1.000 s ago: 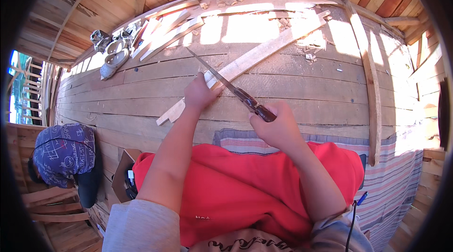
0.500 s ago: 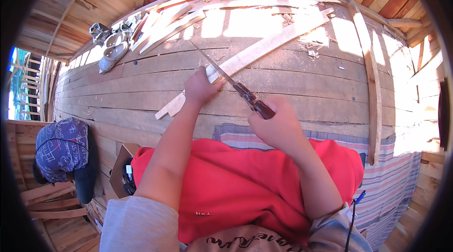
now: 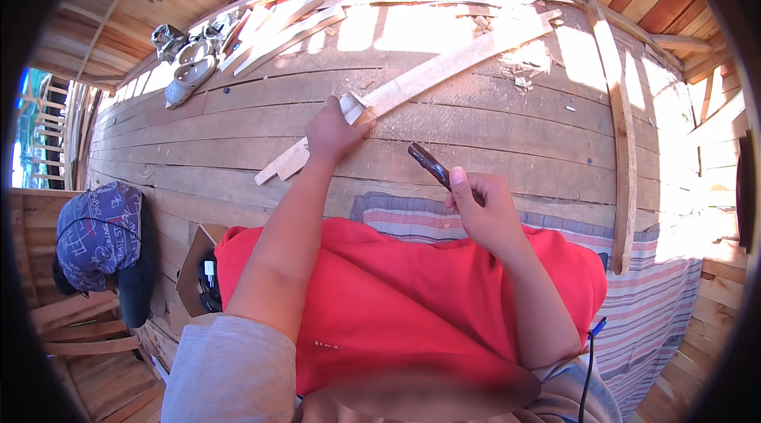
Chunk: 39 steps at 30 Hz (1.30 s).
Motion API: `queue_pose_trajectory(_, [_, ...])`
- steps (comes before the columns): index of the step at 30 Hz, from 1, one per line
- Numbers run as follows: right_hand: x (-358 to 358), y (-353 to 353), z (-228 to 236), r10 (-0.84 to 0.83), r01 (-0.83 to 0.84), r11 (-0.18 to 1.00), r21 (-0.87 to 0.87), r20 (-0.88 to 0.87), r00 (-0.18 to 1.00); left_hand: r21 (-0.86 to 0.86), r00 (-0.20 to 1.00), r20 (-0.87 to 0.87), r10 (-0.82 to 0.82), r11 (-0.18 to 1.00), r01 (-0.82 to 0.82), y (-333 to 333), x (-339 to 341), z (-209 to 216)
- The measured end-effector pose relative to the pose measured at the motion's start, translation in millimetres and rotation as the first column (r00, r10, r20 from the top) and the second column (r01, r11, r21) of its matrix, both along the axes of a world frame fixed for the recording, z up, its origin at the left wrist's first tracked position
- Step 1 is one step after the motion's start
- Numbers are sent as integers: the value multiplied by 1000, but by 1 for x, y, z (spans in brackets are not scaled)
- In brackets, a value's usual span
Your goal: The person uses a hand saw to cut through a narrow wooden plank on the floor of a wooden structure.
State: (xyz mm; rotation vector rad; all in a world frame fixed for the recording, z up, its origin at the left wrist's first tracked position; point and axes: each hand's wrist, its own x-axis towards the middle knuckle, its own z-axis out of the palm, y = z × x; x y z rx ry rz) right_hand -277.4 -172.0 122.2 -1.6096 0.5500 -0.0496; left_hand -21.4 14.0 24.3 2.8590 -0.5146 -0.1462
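Note:
A long pale wooden board (image 3: pixel 444 70) lies slantwise across the plank floor. My left hand (image 3: pixel 331 131) is closed around its near part, with a small pale piece of wood (image 3: pixel 350 108) showing beside the thumb. Below that hand, narrower wood ends (image 3: pixel 287 165) stick out toward the lower left. My right hand (image 3: pixel 485 207) is wrapped around the dark brown handle of a handsaw (image 3: pixel 430 164), to the right of the board. The saw's blade shows only as a thin, faint line running toward the board by my left hand.
Wood chips (image 3: pixel 523 74) lie beyond the board. Far left are clogs (image 3: pixel 190 78) and several wood strips (image 3: pixel 293 36). A long beam (image 3: pixel 620 130) stands at right, above a striped cloth (image 3: pixel 650 296). A person in a patterned blue top (image 3: pixel 99 233) crouches at left near a cardboard box (image 3: pixel 190 284).
My right hand has drawn the saw back toward me and to the right, and the blade has turned nearly edge-on. My left hand has shifted slightly and stays on the wood.

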Motion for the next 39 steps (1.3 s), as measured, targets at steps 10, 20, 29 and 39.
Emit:
queue_pose_trajectory(10, [0,-12,18,-117,144,963,-229,129,985,-50,988,129,-88,994,95,-7,-25,-5])
queue_pose_trajectory(20, [-10,-3,32,-102,106,947,-305,29,994,-10,997,76,-34,999,35,-5,-26,-6])
queue_pose_trajectory(29, [21,20,7,-50,83,867,-491,80,996,-30,1000,2,21,999,-21,-16,-24,-9])
queue_pose_trajectory(39, [-9,-26,15,-53,60,958,-280,31,998,-19,986,136,-93,995,96,-8,-30,-14])
